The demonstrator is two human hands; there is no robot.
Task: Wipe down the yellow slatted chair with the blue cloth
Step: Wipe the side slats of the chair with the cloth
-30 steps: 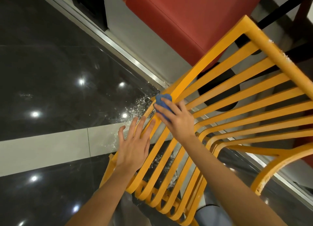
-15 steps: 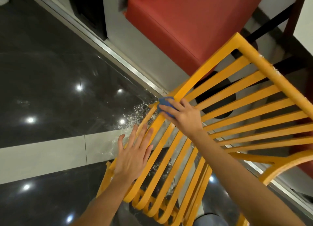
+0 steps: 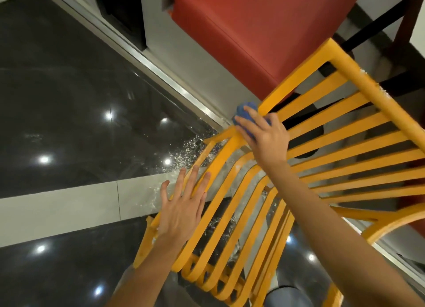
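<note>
Floor (image 3: 57,104) gleams dark, flecked with white specks near the chair (image 3: 340,145), which tilts across it below a red seat (image 3: 253,23). Left hand (image 3: 181,210) lies flat, fingers straight, on the outer slats. Right hand (image 3: 264,134) presses the cloth (image 3: 243,109) at the frame's corner, seemingly bunched under curled fingers.

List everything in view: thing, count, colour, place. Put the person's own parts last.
slatted chair: one, yellow, tilted, centre to right
cloth: one, blue, bunched on the chair's side rail
upholstered seat: one, red, top, behind the chair
floor: dark glossy tiles with a pale strip, left
white specks: scattered on the floor beside the chair
metal strip: one, silver, running diagonally along the wall base
left hand: fingers straight, flat on the chair's slats
right hand: pressing the cloth on the rail
</note>
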